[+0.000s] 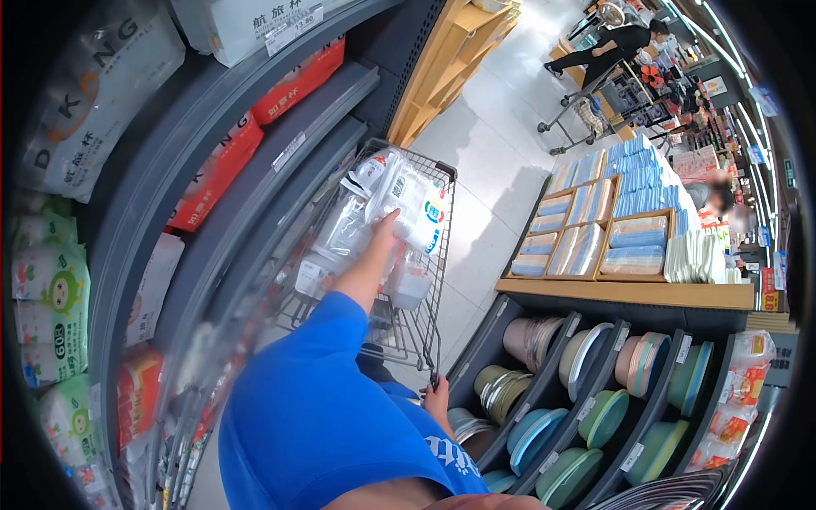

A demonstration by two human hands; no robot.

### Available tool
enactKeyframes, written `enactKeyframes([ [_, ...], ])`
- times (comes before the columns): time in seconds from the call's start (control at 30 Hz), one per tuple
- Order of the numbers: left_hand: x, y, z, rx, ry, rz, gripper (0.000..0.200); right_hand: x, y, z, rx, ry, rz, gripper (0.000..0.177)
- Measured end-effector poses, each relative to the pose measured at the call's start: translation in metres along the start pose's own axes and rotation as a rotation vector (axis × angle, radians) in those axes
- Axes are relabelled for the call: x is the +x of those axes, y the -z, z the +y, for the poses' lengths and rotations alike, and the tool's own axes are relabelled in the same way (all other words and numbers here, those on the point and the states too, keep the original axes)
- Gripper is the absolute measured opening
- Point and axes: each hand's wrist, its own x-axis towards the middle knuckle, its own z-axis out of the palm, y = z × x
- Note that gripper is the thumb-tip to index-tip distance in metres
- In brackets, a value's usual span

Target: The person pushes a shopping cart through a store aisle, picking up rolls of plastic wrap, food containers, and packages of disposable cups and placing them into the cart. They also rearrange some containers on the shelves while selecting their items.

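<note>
The left hand [385, 226] grips the near edge of a white plastic-wrapped pack with a multicoloured logo [412, 208], its small print unclear, in a grey wire shopping cart [449, 191]. The right hand [437, 398] closes round the cart's black handle [436, 377]. Left, greyish-white packs [127, 85] read "KANG" and "航旅杯", red packs [223, 161] "如意杯"; a white price tag [295, 31] says "13.80". Right, pastel basins [605, 418].

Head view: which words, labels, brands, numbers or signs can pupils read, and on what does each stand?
"航旅杯", "K", "NG": white bag
"航旅杯": upper white pack
"13.80": price tag
"如意杯": red packs
"60": green pack
"ite": blue shirt, rest unclear
Too small or blurred: print on cart packages, other shelf labels, distant signs.
</note>
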Motion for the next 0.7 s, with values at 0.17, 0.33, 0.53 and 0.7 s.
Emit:
enactKeyframes([
  [0.17, -0.035, -0.014, 0.038, 0.342, -0.334, -0.106, 0.062, -0.001, -0.001, -0.003, 0.006, -0.031, 0.006, 0.035],
  [0.33, -0.078, -0.003, 0.119, 0.703, -0.846, -0.296, 0.055, 0.004, -0.006, 0.016, 0.004, 0.029, 0.032, 0.038],
  [0.53, -0.081, 0.048, 0.198, 1.249, -1.632, -0.235, 0.06, 0.0, -0.003, -0.001, -0.021, 0.007, 0.019, 0.037],
  [0.7, -0.033, 0.095, 0.21, 1.087, -1.539, -0.053, 0.053, 0.001, -0.004, 0.001, -0.03, 0.017, 0.028, 0.035],
])
